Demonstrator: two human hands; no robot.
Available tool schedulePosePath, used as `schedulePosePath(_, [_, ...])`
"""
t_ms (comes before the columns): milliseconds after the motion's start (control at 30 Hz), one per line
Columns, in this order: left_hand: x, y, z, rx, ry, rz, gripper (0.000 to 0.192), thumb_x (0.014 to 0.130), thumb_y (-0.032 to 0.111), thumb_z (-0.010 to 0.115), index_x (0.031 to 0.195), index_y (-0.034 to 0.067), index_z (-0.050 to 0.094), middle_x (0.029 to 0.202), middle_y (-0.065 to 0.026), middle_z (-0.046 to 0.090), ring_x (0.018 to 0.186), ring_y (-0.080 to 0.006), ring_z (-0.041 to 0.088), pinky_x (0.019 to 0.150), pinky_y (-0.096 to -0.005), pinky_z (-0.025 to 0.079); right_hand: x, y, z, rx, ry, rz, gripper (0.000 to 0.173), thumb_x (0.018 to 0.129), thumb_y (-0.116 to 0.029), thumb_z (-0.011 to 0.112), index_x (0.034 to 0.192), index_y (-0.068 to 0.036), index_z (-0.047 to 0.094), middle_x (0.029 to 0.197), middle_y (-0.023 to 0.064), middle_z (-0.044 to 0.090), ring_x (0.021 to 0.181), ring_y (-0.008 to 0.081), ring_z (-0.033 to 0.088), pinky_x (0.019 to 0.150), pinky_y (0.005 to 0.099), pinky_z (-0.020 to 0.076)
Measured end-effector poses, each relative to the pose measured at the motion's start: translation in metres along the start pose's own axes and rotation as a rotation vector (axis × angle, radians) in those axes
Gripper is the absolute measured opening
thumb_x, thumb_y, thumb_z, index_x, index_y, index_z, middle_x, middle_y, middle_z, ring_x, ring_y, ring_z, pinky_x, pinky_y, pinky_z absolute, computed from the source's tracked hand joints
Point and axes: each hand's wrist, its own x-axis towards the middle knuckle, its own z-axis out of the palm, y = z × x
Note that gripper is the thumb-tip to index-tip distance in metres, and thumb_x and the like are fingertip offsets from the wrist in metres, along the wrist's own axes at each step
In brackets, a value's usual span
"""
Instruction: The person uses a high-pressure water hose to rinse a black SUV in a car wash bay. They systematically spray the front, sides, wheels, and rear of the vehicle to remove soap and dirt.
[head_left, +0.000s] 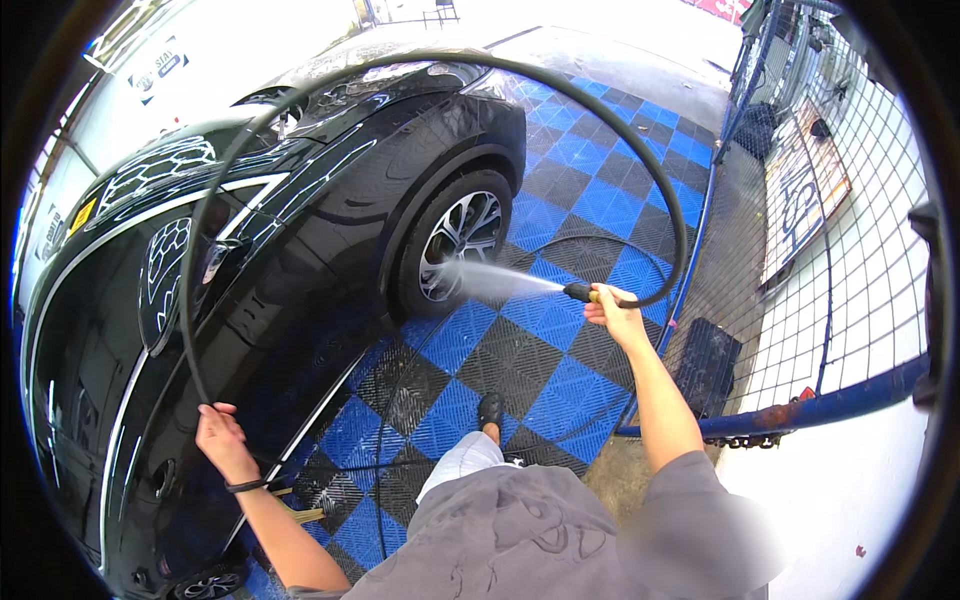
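Note:
My right hand (619, 316) grips a black-and-brass spray nozzle (579, 292) at the end of a thick black hose (679, 217). A fan of water (499, 277) shoots leftward from it onto the alloy wheel (465, 236) of a glossy black car (330, 217). The hose rises in a wide arch over the car's fender. At the lower left, my left hand (223, 442) is closed around the hose, close to the car's side. A dark band circles that wrist.
Blue and black interlocking floor tiles (514, 360) lie underfoot, with thin hose or cord (381, 450) trailing across them. To the right stands a wire mesh fence (847, 247) with a blue metal frame (795, 412). Behind it are a black slab-like object (709, 367) and a lettered sign (806, 191).

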Motion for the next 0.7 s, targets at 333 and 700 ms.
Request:
schedulePosePath(333, [-0.122, -0.242, 0.104, 0.092, -0.329, -0.479, 0.071, 0.101, 0.051, 0.026, 0.065, 0.002, 0.062, 0.047, 0.0002, 0.044, 0.043, -0.0103, 0.039, 0.045, -0.0265, 0.029, 0.036, 0.031, -0.05, 0.185, 0.185, 0.193, 0.037, 0.102, -0.027, 0.049, 0.124, 0.001, 0.06, 0.091, 0.0157, 0.069, 0.078, 0.0217, 0.07, 0.07, 0.0309, 0.0598])
schedulePosePath(700, [-0.114, -0.214, 0.285, -0.167, -0.633, -0.518, 0.076, 0.1, 0.06, 0.025, 0.085, -0.001, 0.068, 0.066, -0.0055, 0.064, 0.061, -0.0149, 0.06, 0.065, -0.0273, 0.045, 0.011, 0.019, -0.103, 0.141, 0.264, 0.173, 0.038, 0.104, -0.026, 0.043, 0.124, 0.003, 0.056, 0.09, 0.0188, 0.068, 0.078, 0.0248, 0.07, 0.07, 0.0342, 0.0605])
